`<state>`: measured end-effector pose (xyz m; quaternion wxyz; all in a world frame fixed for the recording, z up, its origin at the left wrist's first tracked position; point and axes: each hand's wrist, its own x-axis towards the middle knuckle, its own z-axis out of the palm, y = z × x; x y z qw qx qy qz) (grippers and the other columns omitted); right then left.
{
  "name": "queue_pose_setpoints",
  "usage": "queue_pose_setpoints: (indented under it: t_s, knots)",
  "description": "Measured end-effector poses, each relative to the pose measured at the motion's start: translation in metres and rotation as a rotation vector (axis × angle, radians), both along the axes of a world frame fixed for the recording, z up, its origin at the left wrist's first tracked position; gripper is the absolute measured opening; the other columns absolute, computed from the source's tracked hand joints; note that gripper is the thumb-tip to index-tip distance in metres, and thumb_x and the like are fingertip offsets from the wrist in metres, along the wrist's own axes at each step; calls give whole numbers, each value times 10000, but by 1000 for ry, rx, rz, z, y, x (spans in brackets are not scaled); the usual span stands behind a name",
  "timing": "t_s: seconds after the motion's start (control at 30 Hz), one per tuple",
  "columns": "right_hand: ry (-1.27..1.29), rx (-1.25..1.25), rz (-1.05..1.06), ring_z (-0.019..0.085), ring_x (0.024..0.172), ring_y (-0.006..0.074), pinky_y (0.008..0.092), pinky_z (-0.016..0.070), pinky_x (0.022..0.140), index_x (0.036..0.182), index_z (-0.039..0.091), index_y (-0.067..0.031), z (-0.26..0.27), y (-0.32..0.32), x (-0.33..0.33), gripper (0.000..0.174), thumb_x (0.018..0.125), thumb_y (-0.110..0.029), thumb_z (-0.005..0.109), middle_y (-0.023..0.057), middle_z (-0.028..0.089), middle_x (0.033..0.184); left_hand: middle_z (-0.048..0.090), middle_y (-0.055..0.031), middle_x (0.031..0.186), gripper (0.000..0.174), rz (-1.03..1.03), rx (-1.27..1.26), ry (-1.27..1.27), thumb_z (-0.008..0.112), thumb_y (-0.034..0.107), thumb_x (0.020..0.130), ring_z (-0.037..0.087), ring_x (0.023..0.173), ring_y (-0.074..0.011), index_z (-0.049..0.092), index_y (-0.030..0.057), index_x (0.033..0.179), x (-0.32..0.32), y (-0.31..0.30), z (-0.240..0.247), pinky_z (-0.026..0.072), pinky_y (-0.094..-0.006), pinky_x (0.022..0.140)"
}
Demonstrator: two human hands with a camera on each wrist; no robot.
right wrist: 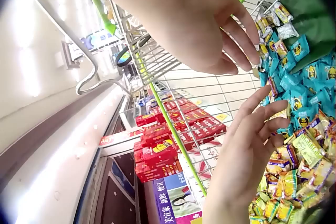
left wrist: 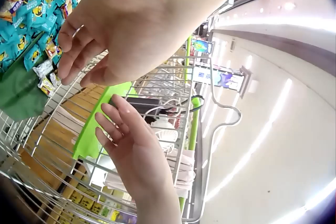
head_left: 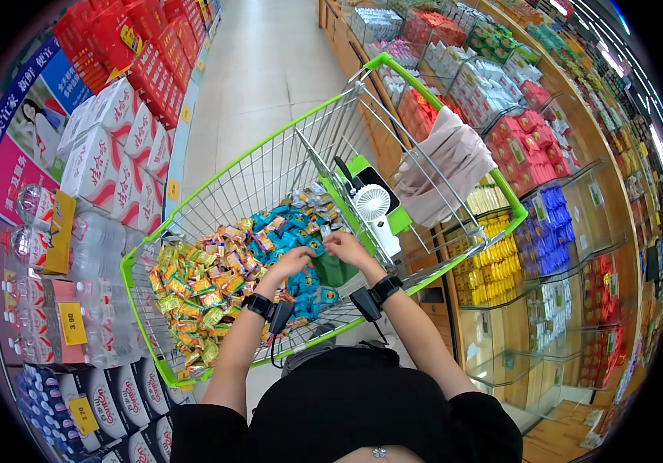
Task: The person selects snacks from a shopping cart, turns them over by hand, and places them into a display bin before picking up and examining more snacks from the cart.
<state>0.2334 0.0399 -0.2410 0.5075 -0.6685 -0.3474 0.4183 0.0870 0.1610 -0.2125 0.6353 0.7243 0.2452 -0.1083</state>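
Both hands hover over a shopping cart (head_left: 216, 202) loaded with small wrapped candies. My left hand (head_left: 291, 265) is above the blue-wrapped candies (head_left: 304, 287), fingers loosely bent and holding nothing visible. To its right, my right hand (head_left: 347, 248) hangs with relaxed fingers near a dark green cloth-like piece (head_left: 334, 273) lying among the candies. In the left wrist view the right hand (left wrist: 137, 153) faces the left hand (left wrist: 113, 35), with a gap between them. Yellow and orange wrapped candies (head_left: 200, 282) fill the cart's left part. A few silver-wrapped candies (head_left: 320, 202) lie at the far side.
A white handheld fan (head_left: 372, 204) and a dark phone-like object (head_left: 385, 189) rest on the cart's green seat panel. Pale pink cloth (head_left: 447, 166) drapes over the handle end. Boxed drinks (head_left: 111, 147) line the left; candy bins (head_left: 528, 147) line the right.
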Motion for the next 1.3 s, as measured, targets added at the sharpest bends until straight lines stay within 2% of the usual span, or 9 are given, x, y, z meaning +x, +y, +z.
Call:
queue_pose_setpoints:
  t_s: [0.3,0.4,0.53,0.83,0.9,0.97,1.03,1.07,1.3]
  knots:
    - [-88,-231,-93,591,642,139,256,460,583,876,581,8,-4,-11,2,175,750,-106,541,75,615,710,604,-63,795,278,-40,8,209,403,153,800,584,625,-149,531,51,1024,25,16,-58,402,-275,454]
    - [-440,-306,-63,610,687,244,323,472,622,867,596,-29,-5,-13,-2,213,725,-184,565,117,629,762,597,-67,779,278,-16,-38,271,397,220,842,573,617,-146,525,48,1020,34,20,-86,377,-272,434]
    - [-510,-406,-63,596,750,291,374,471,660,864,596,-62,9,-16,-8,191,730,-195,564,115,627,795,593,-75,775,281,-16,-45,327,405,241,848,567,626,-149,524,39,1002,45,24,-112,359,-271,415]
    - [-766,-429,-34,588,716,316,421,468,635,810,556,-58,10,-21,-19,145,725,-174,543,150,600,762,562,-100,698,276,24,17,230,411,254,842,525,526,-177,511,2,894,74,30,-175,387,-318,422]
    - [-800,-438,5,591,696,319,427,472,608,794,540,-57,12,-25,-21,141,713,-172,547,153,585,728,552,-105,677,263,3,65,207,405,233,840,516,505,-198,512,-5,872,81,29,-192,398,-341,435]
    - [-856,-448,11,589,651,317,423,473,573,784,532,-51,11,-26,-26,150,705,-177,555,143,570,697,570,-151,753,266,-21,112,310,435,220,826,568,655,-255,527,-11,921,89,26,-192,457,-382,569]
    - [-993,-494,27,580,610,312,410,471,553,775,531,-42,7,-26,-28,164,701,-183,568,124,556,668,549,-198,942,312,-157,482,132,487,210,799,546,869,-315,519,-6,1022,92,24,-206,446,-419,762]
    - [-1011,-526,33,574,634,296,381,471,555,780,530,-35,5,-26,-29,177,692,-180,583,117,547,673,463,-218,1116,398,-151,389,262,537,220,767,474,994,-366,489,14,1104,95,22,-213,384,-440,877]
    - [-999,-618,227,560,677,264,342,466,590,815,520,0,31,-24,-32,136,734,-110,516,140,538,727,444,-211,1127,466,-211,646,131,586,260,716,454,956,-393,477,18,1100,118,18,-269,403,-459,819]
